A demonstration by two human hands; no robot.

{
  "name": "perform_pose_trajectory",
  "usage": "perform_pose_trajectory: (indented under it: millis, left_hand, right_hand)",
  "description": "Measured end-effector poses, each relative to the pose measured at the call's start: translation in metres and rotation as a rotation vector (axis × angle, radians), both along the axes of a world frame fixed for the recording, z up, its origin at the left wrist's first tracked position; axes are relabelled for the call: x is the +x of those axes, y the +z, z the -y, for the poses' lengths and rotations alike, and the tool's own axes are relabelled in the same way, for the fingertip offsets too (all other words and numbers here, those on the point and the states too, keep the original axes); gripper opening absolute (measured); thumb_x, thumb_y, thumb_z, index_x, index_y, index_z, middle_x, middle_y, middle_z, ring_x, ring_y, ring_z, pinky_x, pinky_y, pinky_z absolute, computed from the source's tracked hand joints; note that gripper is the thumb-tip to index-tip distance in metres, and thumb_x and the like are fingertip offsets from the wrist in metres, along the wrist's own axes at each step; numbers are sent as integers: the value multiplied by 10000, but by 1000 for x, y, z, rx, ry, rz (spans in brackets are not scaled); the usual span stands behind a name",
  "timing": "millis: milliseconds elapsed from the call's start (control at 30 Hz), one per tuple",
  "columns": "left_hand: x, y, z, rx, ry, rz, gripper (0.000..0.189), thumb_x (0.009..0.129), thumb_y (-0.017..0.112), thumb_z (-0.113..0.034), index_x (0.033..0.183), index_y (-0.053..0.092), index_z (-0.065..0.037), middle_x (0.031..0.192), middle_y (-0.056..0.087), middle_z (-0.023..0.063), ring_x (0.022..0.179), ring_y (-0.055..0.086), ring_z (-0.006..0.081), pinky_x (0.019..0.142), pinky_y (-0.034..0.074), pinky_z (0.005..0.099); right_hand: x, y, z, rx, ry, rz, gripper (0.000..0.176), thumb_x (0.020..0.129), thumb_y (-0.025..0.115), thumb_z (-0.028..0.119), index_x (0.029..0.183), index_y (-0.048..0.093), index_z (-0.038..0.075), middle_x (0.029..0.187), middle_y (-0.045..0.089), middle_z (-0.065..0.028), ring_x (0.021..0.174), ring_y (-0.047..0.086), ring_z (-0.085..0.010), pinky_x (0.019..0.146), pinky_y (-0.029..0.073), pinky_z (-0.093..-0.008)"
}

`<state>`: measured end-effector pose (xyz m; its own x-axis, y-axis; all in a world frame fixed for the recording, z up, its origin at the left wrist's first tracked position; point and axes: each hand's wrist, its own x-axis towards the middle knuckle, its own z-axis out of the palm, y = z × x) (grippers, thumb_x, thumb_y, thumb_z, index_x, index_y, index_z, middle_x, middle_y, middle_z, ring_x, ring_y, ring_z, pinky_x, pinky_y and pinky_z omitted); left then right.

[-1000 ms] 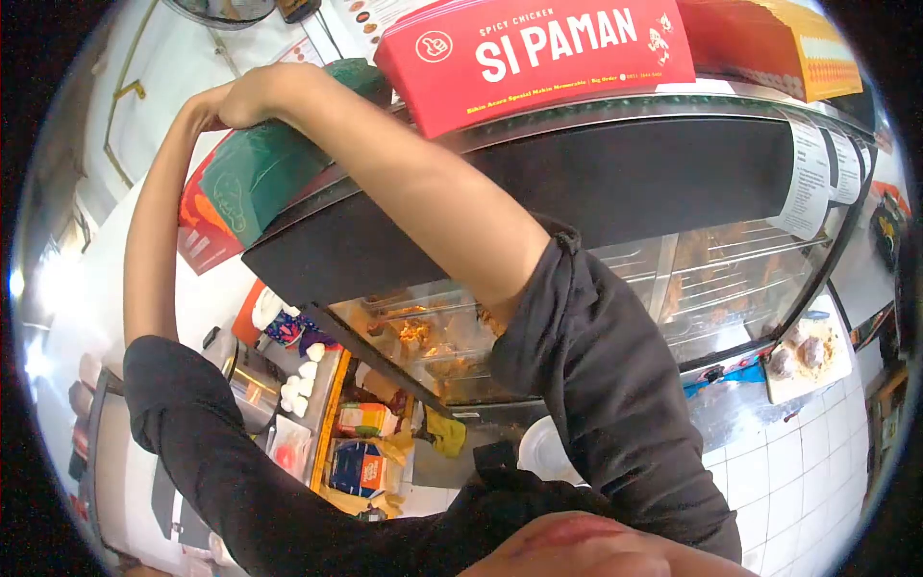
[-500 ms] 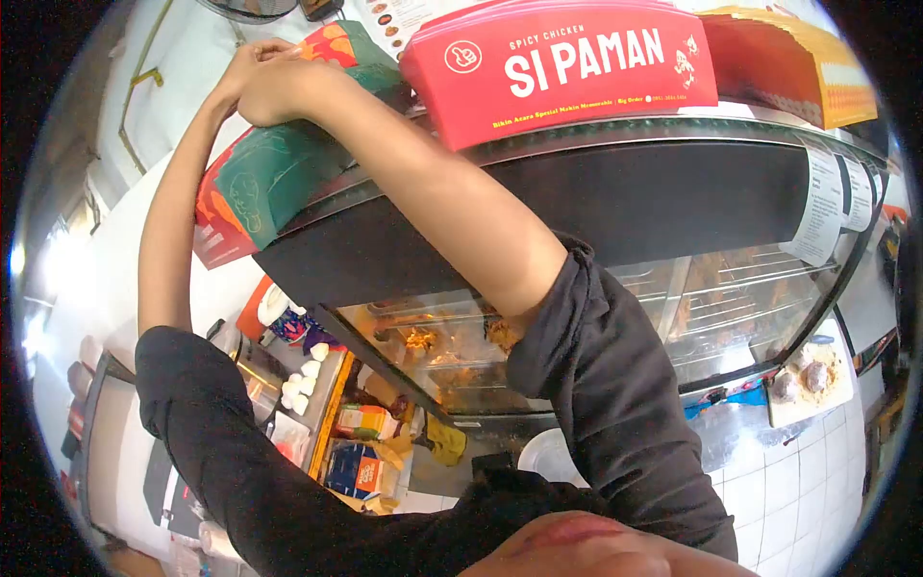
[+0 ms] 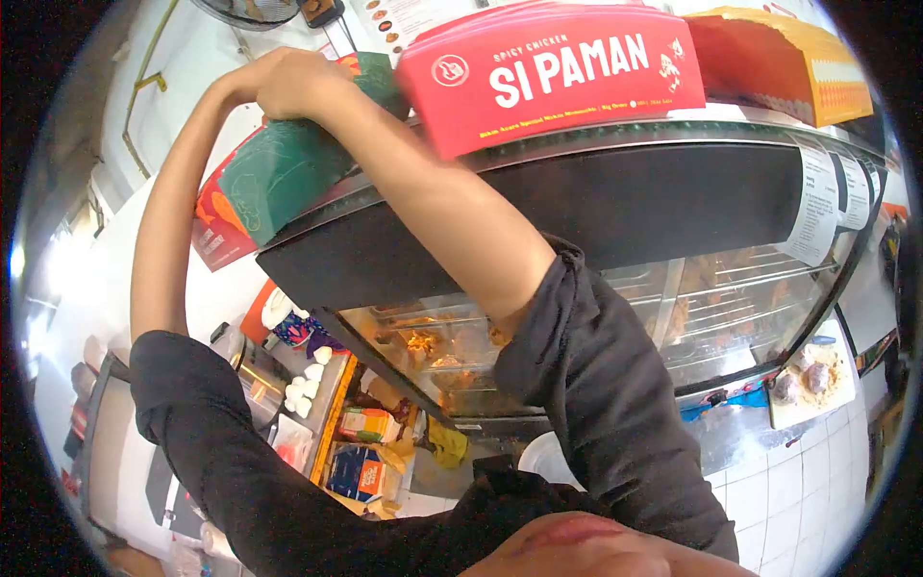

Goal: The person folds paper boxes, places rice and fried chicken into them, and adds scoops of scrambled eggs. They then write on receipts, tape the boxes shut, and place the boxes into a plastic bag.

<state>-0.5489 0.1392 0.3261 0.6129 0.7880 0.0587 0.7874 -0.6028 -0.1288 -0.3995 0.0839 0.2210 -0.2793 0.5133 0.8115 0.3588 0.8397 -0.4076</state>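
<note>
My left hand (image 3: 252,79) is bent at the wrist and meets my right hand above a stack of flat green and red paper food boxes (image 3: 279,173). Its fingers are hidden behind the right hand. My right hand (image 3: 306,88) is curled down at the top edge of the green boxes, fingers closed, the fingertips out of sight. The boxes lean on top of a black-framed glass display case (image 3: 538,207). Close to my right forearm stands a stack of red boxes (image 3: 577,82) printed "SI PAMAN".
Yellow boxes (image 3: 827,87) stand at the upper right. Fried food (image 3: 423,341) sits inside the case. Paper slips (image 3: 812,207) hang from its right end. Below are white balls (image 3: 303,389), cartons (image 3: 361,471) and a cutting board (image 3: 815,385). A wire strainer (image 3: 245,10) is at the top.
Both hands have shifted slightly to the right and stay together over the green boxes. The left hand's fingers have gone behind the right hand. The view has moved a little.
</note>
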Motion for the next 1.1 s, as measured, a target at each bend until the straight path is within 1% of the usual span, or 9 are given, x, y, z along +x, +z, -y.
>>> perform_pose_trajectory:
  millis: [33,333,400,467,533,767,967,1067,1100]
  left_hand:
    - [0,2,-3,42,171,-28,388,837,624,-89,1209,544,-11,1133,617,20,1037,502,66,900,447,273]
    - [27,-5,3,-20,54,27,484,859,620,-91,1321,501,-16,1268,578,33,1129,480,80,987,409,284]
    - [39,-7,11,54,120,-84,467,869,616,-94,1318,506,-26,1267,580,46,1129,482,84,990,407,284]
    - [36,-11,4,124,66,-153,407,881,603,-89,1278,534,-30,1231,597,51,1105,496,94,971,415,287]
    - [28,-23,-2,195,-109,232,364,879,610,-90,1232,554,-22,1183,610,49,1081,511,114,964,415,294]
    - [24,-10,-14,-11,131,48,400,895,624,-146,1270,573,-20,1168,633,76,1064,558,110,887,472,273]
    - [28,-9,0,10,273,428,418,902,638,-235,1262,598,-27,1156,644,48,1031,578,96,833,489,254]
    - [37,-17,9,145,408,456,412,903,643,-258,1248,609,-34,1154,650,40,1033,581,95,843,491,268]
    - [25,-10,-8,112,234,337,390,897,647,-247,1224,620,-36,1129,653,34,1025,576,87,830,493,277]
  right_hand:
    - [4,-4,-2,6,4,-123,410,753,596,248,1058,700,-5,1121,664,-223,1082,634,-340,935,472,-435]
    - [1,-13,-7,-288,-195,-451,350,734,658,236,1008,722,27,1061,670,-248,1014,657,-370,886,519,-375]
    - [0,-17,-27,-293,63,-631,315,731,671,197,985,727,22,1057,662,-267,1019,649,-389,899,512,-392]
    - [19,-28,22,-181,-110,-518,416,753,665,167,1111,653,-46,1154,610,-303,1061,626,-399,933,492,-412]
    - [7,-22,11,-274,-208,-687,645,783,659,181,1306,437,-125,1294,488,-349,1178,554,-399,989,450,-445]
    - [12,-19,-4,-254,-146,-503,609,764,681,240,1262,520,-71,1244,547,-271,1165,555,-380,1015,424,-441]
    - [24,-19,-5,-252,-18,-263,586,750,696,282,1230,580,-33,1208,590,-216,1156,555,-365,1034,405,-438]
    - [10,-20,-21,-215,-73,-341,375,738,669,321,1017,732,79,1042,672,-166,1097,598,-343,1009,416,-441]
    - [7,-18,-27,-87,-227,-201,360,736,655,326,1006,739,103,999,689,-153,1069,612,-332,982,429,-436]
